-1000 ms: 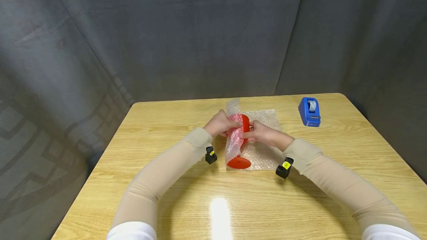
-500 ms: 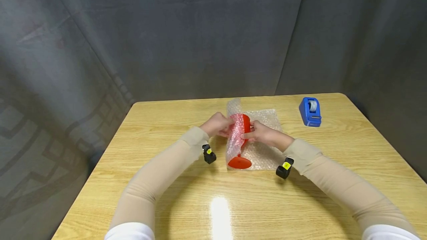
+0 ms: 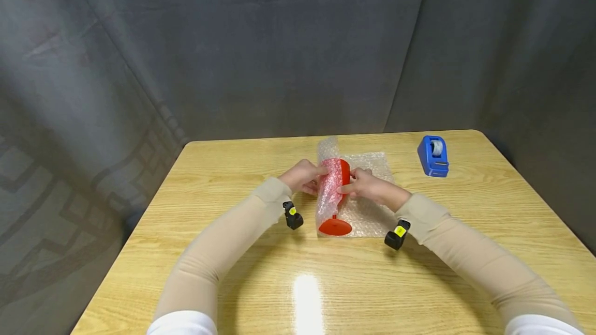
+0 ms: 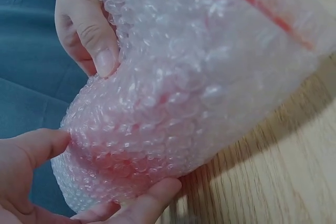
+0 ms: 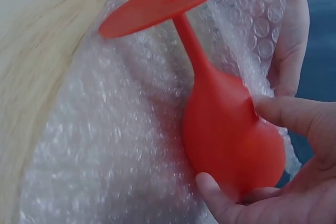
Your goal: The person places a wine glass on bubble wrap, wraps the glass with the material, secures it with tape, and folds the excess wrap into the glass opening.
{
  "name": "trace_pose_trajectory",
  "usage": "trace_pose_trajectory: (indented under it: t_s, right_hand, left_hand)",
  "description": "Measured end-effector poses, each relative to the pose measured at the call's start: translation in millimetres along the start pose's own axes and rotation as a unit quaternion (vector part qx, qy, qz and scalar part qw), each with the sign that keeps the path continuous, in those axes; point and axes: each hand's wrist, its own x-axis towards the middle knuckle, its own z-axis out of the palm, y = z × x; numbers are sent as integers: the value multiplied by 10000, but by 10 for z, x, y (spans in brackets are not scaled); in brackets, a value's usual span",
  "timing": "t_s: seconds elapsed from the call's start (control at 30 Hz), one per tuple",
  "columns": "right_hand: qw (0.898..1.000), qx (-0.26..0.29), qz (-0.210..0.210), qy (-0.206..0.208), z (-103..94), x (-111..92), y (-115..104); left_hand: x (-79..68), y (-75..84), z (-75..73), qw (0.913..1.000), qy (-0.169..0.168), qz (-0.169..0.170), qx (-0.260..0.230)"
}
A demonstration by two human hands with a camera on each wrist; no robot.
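A red wine glass (image 5: 226,124) lies on its side, partly wrapped in a sheet of bubble wrap (image 3: 368,216). In the head view its round foot (image 3: 336,227) points toward me and its bowl lies toward the back. My left hand (image 3: 303,176) holds the wrapped side, thumb on top and fingers lower down, in the left wrist view around the bubble wrap (image 4: 152,114). From the other side my right hand (image 3: 370,187) grips the bare bowl between thumb and fingers. Some of its fingertips are hidden behind the bowl.
A blue tape dispenser (image 3: 433,156) with a roll of clear tape stands at the back right of the wooden table (image 3: 251,283). Dark grey curtain (image 3: 288,50) hangs behind the table and at both sides. Each wrist carries a small black camera (image 3: 292,216).
My left hand has drawn back slightly to the left, its thumb moving off the bare edge onto the wrap. The right hand and wine glass have barely shifted.
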Motion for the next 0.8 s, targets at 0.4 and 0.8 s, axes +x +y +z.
trace_pose_trajectory:
  t_s: [0.4,0.8]
  right_hand:
    - [9989,317,202,272,65,-38,-91]
    - [9983,22,271,514,78,-22,-94]
  left_hand:
    - [22,-19,-5,9995,-158,150,-208]
    - [41,-17,23,10000,-30,75,-46]
